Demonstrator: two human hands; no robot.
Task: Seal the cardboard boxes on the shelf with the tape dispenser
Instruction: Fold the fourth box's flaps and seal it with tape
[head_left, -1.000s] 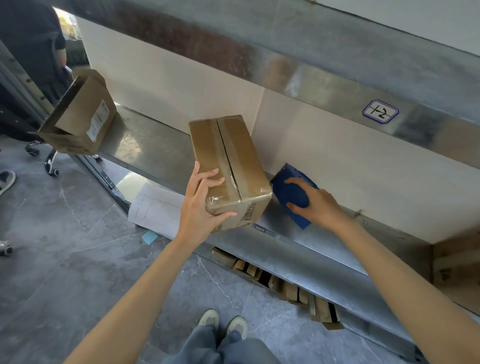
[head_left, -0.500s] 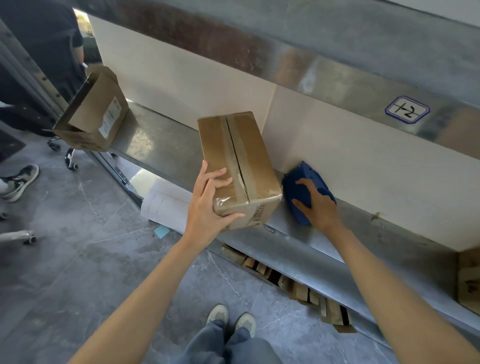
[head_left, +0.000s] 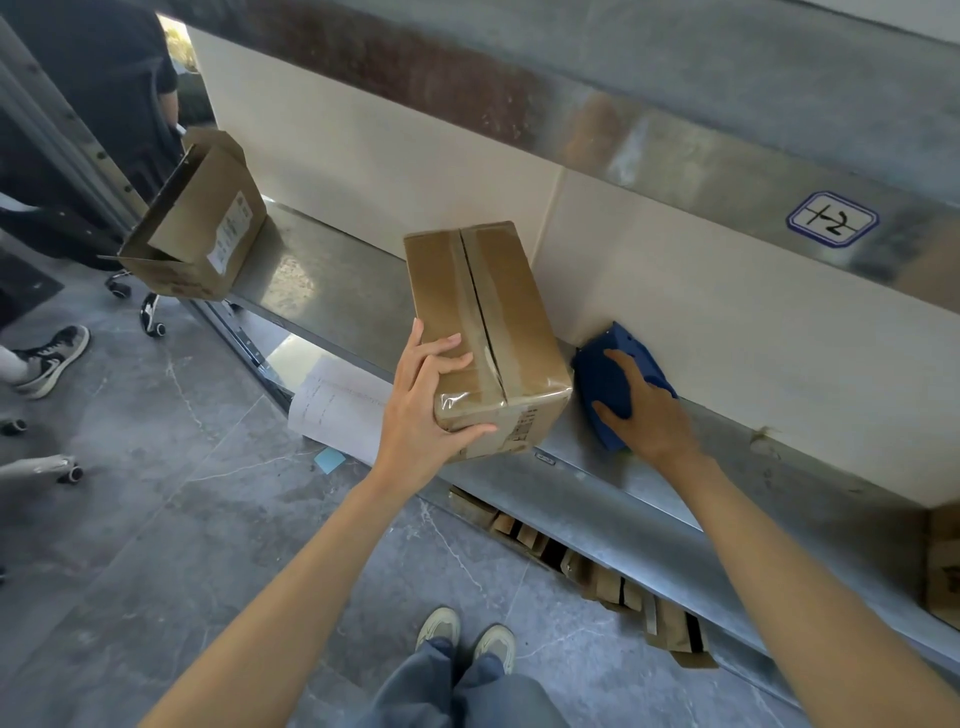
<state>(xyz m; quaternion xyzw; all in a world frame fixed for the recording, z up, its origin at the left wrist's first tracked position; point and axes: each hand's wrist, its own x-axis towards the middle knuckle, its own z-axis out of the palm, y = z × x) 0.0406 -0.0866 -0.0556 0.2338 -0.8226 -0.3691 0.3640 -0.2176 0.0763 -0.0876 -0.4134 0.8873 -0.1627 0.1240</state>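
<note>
Two grips: left hand (head_left: 426, 415) around glossy-taped brown box (head_left: 483, 312), right hand (head_left: 649, 410) over blue dispenser (head_left: 605, 379).

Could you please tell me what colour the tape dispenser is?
The tape dispenser is dark blue, clearest in the head view.

Three cardboard boxes: a taped box (head_left: 483, 322), an open box (head_left: 202, 228), and a box cut off at the right edge (head_left: 944, 561). One blue tape dispenser (head_left: 595, 376). Two bare hands, the left hand (head_left: 421, 415) and the right hand (head_left: 652, 415). One handwritten label (head_left: 832, 219), one sheet of paper (head_left: 337, 410), one blue sticky note (head_left: 329, 460).
</note>
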